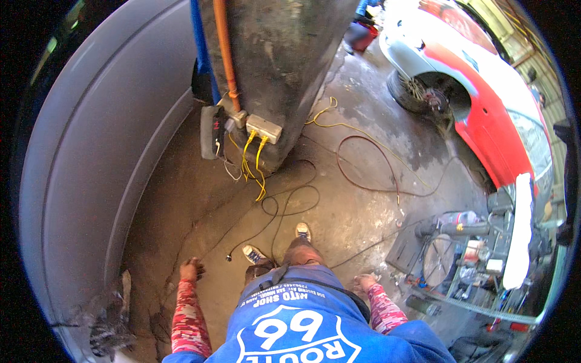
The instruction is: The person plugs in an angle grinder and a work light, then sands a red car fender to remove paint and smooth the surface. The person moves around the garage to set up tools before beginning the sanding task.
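My left hand (pixel 192 269) hangs out to the side above the concrete floor, its fingers loosely bent and a little apart, with nothing seen in it. On the other side, my right hand (pixel 365 282) is held low beside my hip, fingers partly apart and holding nothing that shows. Red-and-white patterned sleeves cover both forearms. Nearest to my left hand lies a thin black cable (pixel 242 233) with a dark end piece, running past my sneakers (pixel 302 231). Neither hand touches anything that I can make out.
A pillar (pixel 272 66) ahead carries an orange pipe (pixel 225 54) and an outlet box (pixel 264 129) with yellow cords (pixel 259 163). A large grey panel (pixel 103 121) curves along the left. A reddish hose (pixel 363 138) loops across the floor. Right stand a red-and-white car (pixel 493 136) and a cluttered cart (pixel 484 305).
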The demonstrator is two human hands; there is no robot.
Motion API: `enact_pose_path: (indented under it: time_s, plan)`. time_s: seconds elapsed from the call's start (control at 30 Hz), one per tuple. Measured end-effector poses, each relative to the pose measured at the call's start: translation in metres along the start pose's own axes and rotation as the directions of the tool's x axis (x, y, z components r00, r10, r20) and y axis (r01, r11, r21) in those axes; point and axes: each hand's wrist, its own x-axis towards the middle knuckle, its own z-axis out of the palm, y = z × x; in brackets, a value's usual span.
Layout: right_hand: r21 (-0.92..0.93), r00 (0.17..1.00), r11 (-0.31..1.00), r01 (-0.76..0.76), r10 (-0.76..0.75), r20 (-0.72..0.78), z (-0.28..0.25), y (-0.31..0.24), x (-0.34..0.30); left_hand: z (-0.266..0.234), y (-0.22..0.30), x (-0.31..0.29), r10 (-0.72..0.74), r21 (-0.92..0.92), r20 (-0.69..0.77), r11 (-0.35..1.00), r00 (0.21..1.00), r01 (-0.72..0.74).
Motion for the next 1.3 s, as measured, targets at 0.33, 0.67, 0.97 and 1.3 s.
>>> enact_pose_path:
  time_s: [0.33, 0.67, 0.97, 1.3]
  plan:
    - [0.178, 0.990, 0.977, 0.119, -0.131, 0.057, -0.008, -0.051, 0.018, 0.269, 0.077, -0.031, -0.075, 0.455, 0.510, 0.869, 0.857, -0.195]
    - [-0.566, 0.842, 0.634, 0.526, -0.480, 0.245, -0.174, -0.341, 0.193, 0.378, 0.057, -0.005, -0.024, -0.195, -0.228, 0.981, 0.973, -0.021]
    - [-0.584, 0.525, 0.322, 0.745, -0.824, 0.215, -0.129, -0.646, 0.270, 0.525, 0.191, -0.115, 0.646, 0.421, 0.073, 0.671, 0.760, -0.610]
    - [-0.613, 0.544, 0.326, 0.720, -0.813, 0.207, 0.051, -0.727, 0.570, 0.672, 0.254, 0.093, 0.994, 0.775, 0.107, -0.080, 0.004, -0.627]
